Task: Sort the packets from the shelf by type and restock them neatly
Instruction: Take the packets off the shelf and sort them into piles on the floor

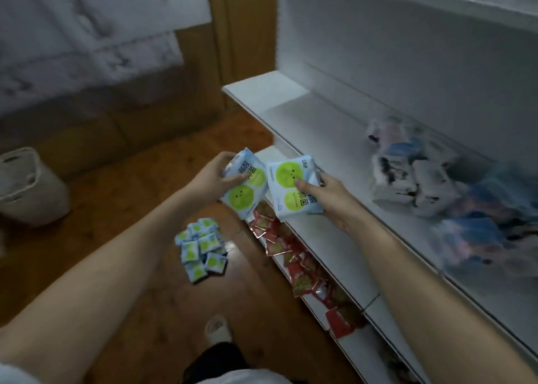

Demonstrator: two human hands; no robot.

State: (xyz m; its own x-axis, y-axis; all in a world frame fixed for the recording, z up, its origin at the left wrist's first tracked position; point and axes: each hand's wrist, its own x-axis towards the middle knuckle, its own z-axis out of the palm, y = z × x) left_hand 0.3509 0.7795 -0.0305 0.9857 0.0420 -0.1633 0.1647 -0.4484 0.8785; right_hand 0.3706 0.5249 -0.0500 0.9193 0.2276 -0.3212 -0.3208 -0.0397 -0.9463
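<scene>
A: Obs. 1, hands. Left hand [214, 177] grips a pale-blue packet [246, 184] with two green circles; thumb across its face, fingers curled behind. Right hand [326, 193] grips a second matching packet [294, 187], thumb pressed on the front. The two packets touch edge to edge, held in front of the middle shelf's [329, 139] front edge.

B: Noted. Remaining stock?

A: Pile of small green-and-blue packets [202, 248] on the wooden floor [122, 197], just beside the lower shelf's [343, 255] front edge. Red packets [297, 264] lie in a loose row along that lower shelf's front edge. Blue-and-white packets [413, 177] are heaped toward the middle shelf's right end, blurred.

B: Anything else?

A: White bin [29, 188] at the floor's left edge; a slippered foot [218, 330] below.
</scene>
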